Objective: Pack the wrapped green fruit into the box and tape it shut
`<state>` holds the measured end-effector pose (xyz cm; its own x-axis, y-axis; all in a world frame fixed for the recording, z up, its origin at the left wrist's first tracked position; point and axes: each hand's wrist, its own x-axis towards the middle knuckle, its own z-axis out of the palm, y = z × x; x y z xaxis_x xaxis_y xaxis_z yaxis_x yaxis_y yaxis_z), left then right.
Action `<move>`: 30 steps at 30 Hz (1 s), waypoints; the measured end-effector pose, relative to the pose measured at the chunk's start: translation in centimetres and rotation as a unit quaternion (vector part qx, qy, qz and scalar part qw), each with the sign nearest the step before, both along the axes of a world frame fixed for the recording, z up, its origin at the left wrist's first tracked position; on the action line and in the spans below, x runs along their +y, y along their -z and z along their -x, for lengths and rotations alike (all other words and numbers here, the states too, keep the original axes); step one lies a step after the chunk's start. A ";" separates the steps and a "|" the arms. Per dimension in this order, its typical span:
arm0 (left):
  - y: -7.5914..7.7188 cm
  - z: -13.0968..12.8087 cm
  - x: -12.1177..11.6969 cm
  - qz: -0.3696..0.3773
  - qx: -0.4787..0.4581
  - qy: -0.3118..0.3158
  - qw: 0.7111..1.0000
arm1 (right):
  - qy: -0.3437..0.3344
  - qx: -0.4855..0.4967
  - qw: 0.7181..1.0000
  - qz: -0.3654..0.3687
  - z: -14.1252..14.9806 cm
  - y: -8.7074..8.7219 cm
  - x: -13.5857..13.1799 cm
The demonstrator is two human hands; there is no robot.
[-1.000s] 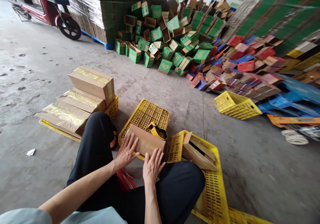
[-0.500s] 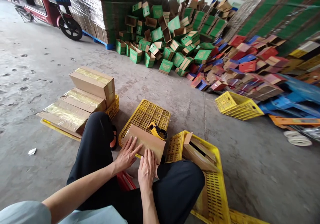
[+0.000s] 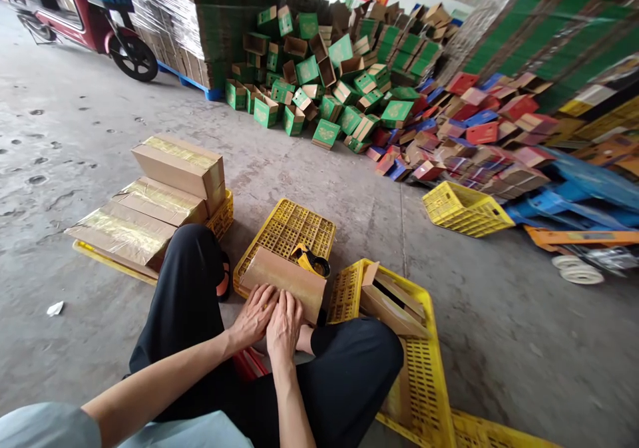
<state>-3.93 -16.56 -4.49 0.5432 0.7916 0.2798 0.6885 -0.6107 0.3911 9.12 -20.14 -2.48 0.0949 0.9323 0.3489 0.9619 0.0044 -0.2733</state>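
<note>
A closed brown cardboard box [image 3: 287, 277] with tape along its top rests on the upturned yellow crate [image 3: 304, 225] in front of me. My left hand [image 3: 257, 311] is closed on the box's near edge, its fingers bent and their tips hard to see. Right beside it, touching it, my right hand [image 3: 283, 325] is curled on the same edge with fingers together. A yellow and black tape dispenser [image 3: 310, 260] lies on the crate just beyond the box.
Taped cardboard boxes [image 3: 174, 162] are stacked on a yellow crate at left. A tilted yellow crate [image 3: 432, 381] at right holds open cartons [image 3: 392, 301]. Farther off are heaped green cartons [image 3: 327, 132], red and blue cartons [image 3: 482, 133], another yellow crate [image 3: 464, 208] and a red scooter [image 3: 84, 18].
My hands have gone from lying flat with spread fingers on the box to closing together at its near edge. The left hand moved right, the right hand slightly left. The view shifted a little.
</note>
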 end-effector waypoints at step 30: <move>-0.9 2.8 3.8 0.064 -0.108 -0.234 0.964 | -0.044 0.014 0.999 0.021 1.8 3.2 2.0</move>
